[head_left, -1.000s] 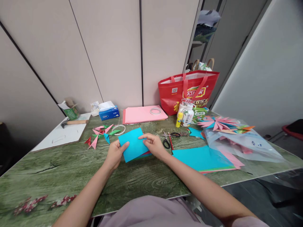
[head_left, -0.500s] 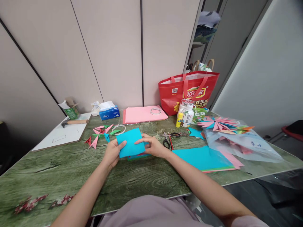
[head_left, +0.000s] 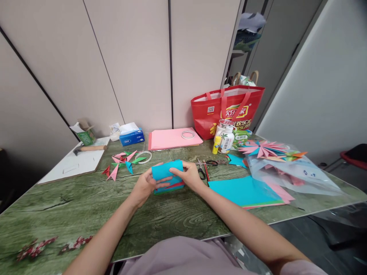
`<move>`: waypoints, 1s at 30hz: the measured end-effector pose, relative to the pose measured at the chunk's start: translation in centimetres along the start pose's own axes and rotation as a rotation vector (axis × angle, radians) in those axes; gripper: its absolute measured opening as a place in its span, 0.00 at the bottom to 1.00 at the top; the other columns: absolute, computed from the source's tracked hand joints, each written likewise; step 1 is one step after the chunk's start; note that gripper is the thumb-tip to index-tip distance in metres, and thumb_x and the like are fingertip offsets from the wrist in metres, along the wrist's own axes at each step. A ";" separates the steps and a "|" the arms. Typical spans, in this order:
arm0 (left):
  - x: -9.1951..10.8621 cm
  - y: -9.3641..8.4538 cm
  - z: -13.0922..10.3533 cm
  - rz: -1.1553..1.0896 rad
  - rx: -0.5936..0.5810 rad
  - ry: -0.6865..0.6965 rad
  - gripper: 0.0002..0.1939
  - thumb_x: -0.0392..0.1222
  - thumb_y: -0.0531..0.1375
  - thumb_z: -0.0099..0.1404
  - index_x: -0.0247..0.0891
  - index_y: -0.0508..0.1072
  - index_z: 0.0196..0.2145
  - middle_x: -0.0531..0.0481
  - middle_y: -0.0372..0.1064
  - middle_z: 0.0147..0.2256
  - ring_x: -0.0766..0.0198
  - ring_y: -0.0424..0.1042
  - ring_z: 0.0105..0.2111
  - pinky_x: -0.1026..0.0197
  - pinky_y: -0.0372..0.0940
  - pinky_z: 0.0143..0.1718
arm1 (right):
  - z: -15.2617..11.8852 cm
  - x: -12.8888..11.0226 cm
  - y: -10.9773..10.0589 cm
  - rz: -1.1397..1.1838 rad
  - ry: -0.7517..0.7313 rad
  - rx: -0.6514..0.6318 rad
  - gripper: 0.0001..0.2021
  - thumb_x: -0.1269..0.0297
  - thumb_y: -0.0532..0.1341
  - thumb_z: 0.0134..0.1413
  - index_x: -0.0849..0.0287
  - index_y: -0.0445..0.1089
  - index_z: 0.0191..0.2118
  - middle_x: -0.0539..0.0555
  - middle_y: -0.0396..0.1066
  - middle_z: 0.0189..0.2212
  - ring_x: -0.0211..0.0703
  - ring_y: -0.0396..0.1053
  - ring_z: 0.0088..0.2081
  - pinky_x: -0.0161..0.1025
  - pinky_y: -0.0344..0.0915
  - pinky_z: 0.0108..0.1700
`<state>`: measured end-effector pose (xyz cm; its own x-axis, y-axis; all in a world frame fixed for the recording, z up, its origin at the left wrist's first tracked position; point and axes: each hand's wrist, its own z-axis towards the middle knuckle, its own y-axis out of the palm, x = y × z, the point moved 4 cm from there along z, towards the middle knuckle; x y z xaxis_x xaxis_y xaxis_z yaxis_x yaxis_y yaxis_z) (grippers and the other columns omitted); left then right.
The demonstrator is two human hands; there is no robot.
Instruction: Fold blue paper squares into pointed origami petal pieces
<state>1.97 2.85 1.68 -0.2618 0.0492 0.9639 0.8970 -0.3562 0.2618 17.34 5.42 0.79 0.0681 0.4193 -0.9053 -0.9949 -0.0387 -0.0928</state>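
The blue sheet (head_left: pixel 164 171) has changed shape: half a second ago it faced the camera as a broad, nearly square piece, and now it shows as a shallow band, its upper part seemingly bent over. In terms of the work in hand, this looks like the start of a fold across the sheet, though whether a crease is pressed in cannot be told from here. The sheet is held up over the near-middle part of the table (head_left: pixel 177 217), just above a small stack of coloured paper (head_left: pixel 173 188) with blue, red and green showing at its edges

The right hand (head_left: pixel 191 175) pinches the right end of the sheet, thumb lying across the near face and the other fingers going behind it. The left hand (head_left: pixel 145 187) is at the left end, its grip looser than a second ago; its fingers reach out to the right under the sheet's near edge, spread slightly, and its thumb is mostly hidden, so I cannot tell whether it clamps the paper

The band's long axis runs left to right, with the right end tipped slightly farther away than the left. It has no pointed end; the broad face turns toward the wearer. Folded paper pieces (head_left: pixel 129 167) lie to the far left of the hands, scissors (head_left: pixel 205 164) just to the right, and larger coloured sheets (head_left: pixel 245 191) farther right
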 end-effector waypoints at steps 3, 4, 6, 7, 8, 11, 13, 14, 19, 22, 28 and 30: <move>-0.4 -0.5 0.1 0.093 0.110 0.007 0.25 0.48 0.66 0.42 0.34 0.70 0.38 0.43 0.74 0.36 0.51 0.72 0.36 0.50 0.66 0.39 | -0.2 -0.1 0.2 -0.033 -0.030 -0.006 0.12 0.57 0.62 0.40 0.63 0.66 0.20 0.50 0.63 0.20 0.37 0.60 0.25 0.33 0.59 0.27; -0.6 -0.8 0.1 0.115 0.144 -0.001 0.21 0.47 0.65 0.44 0.33 0.71 0.35 0.44 0.74 0.33 0.52 0.73 0.34 0.50 0.66 0.38 | -0.2 -0.1 0.3 -0.035 -0.035 -0.016 0.12 0.57 0.62 0.40 0.63 0.67 0.21 0.50 0.64 0.21 0.37 0.60 0.26 0.33 0.59 0.28; -0.8 -1.1 0.2 0.132 0.185 -0.018 0.17 0.45 0.65 0.45 0.32 0.72 0.32 0.44 0.75 0.31 0.53 0.74 0.32 0.50 0.67 0.38 | -0.3 0.0 0.4 -0.028 -0.031 -0.031 0.12 0.57 0.62 0.40 0.63 0.68 0.22 0.50 0.65 0.22 0.37 0.60 0.26 0.33 0.59 0.28; -0.8 -1.1 0.2 0.132 0.193 -0.020 0.17 0.44 0.65 0.45 0.32 0.72 0.32 0.44 0.75 0.31 0.54 0.74 0.31 0.50 0.67 0.38 | -0.3 0.1 0.5 -0.022 -0.022 -0.032 0.12 0.57 0.62 0.40 0.63 0.68 0.22 0.50 0.65 0.21 0.37 0.60 0.26 0.33 0.59 0.28; -0.9 -1.1 0.2 0.133 0.198 -0.017 0.17 0.43 0.66 0.44 0.31 0.72 0.32 0.44 0.75 0.31 0.55 0.74 0.31 0.51 0.67 0.38 | -0.4 0.2 0.5 -0.016 -0.011 -0.030 0.12 0.57 0.62 0.39 0.63 0.67 0.21 0.49 0.64 0.20 0.36 0.60 0.25 0.33 0.59 0.28; -0.7 -0.9 0.2 0.146 0.208 0.000 0.18 0.42 0.67 0.42 0.31 0.73 0.32 0.44 0.75 0.32 0.55 0.74 0.31 0.51 0.67 0.38 | -0.3 0.4 0.6 -0.002 0.025 -0.019 0.13 0.57 0.63 0.38 0.63 0.67 0.21 0.49 0.62 0.19 0.36 0.59 0.24 0.33 0.59 0.27; -0.5 -0.8 0.2 0.160 0.218 0.006 0.19 0.42 0.67 0.41 0.32 0.73 0.32 0.45 0.75 0.32 0.55 0.73 0.31 0.51 0.68 0.38 | -0.3 0.4 0.6 0.011 0.049 -0.011 0.13 0.57 0.63 0.37 0.63 0.67 0.23 0.48 0.62 0.19 0.36 0.59 0.24 0.33 0.59 0.27; -0.4 -0.8 0.2 0.168 0.221 0.008 0.19 0.41 0.67 0.40 0.32 0.73 0.33 0.45 0.75 0.32 0.55 0.73 0.31 0.51 0.68 0.37 | -0.3 0.5 0.6 0.025 0.063 -0.003 0.13 0.57 0.64 0.37 0.63 0.67 0.25 0.48 0.62 0.19 0.36 0.59 0.24 0.33 0.59 0.26; -0.2 -0.6 0.1 0.200 0.191 0.016 0.17 0.42 0.66 0.42 0.33 0.74 0.32 0.47 0.75 0.30 0.57 0.73 0.30 0.52 0.68 0.37 | -0.3 0.5 0.5 0.115 0.069 0.009 0.27 0.59 0.66 0.33 0.59 0.59 0.44 0.46 0.63 0.23 0.34 0.60 0.23 0.31 0.60 0.24; -0.3 -0.7 0.1 0.180 0.176 0.022 0.17 0.42 0.66 0.43 0.33 0.74 0.33 0.47 0.75 0.32 0.57 0.73 0.31 0.53 0.68 0.37 | -0.3 0.2 0.6 0.086 0.026 -0.039 0.22 0.59 0.64 0.36 0.59 0.63 0.42 0.50 0.65 0.27 0.35 0.62 0.26 0.32 0.61 0.27; -0.8 -1.2 0.1 0.139 0.217 0.027 0.17 0.43 0.66 0.44 0.33 0.74 0.32 0.46 0.75 0.32 0.56 0.73 0.31 0.52 0.69 0.35 | -0.6 0.2 0.7 0.077 0.040 -0.066 0.16 0.60 0.64 0.37 0.61 0.67 0.36 0.51 0.67 0.28 0.36 0.63 0.26 0.32 0.61 0.27; -0.7 -1.1 0.1 0.135 0.210 0.023 0.17 0.43 0.66 0.44 0.33 0.74 0.32 0.45 0.75 0.32 0.56 0.73 0.31 0.52 0.69 0.35 | -0.6 0.0 0.7 0.066 0.016 -0.071 0.16 0.61 0.64 0.38 0.61 0.67 0.37 0.52 0.68 0.31 0.37 0.64 0.28 0.33 0.61 0.29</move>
<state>1.18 3.33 0.67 -0.1406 -0.0073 0.9900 0.9781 -0.1561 0.1378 16.71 4.88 0.46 0.0041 0.3993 -0.9168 -0.9896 -0.1299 -0.0610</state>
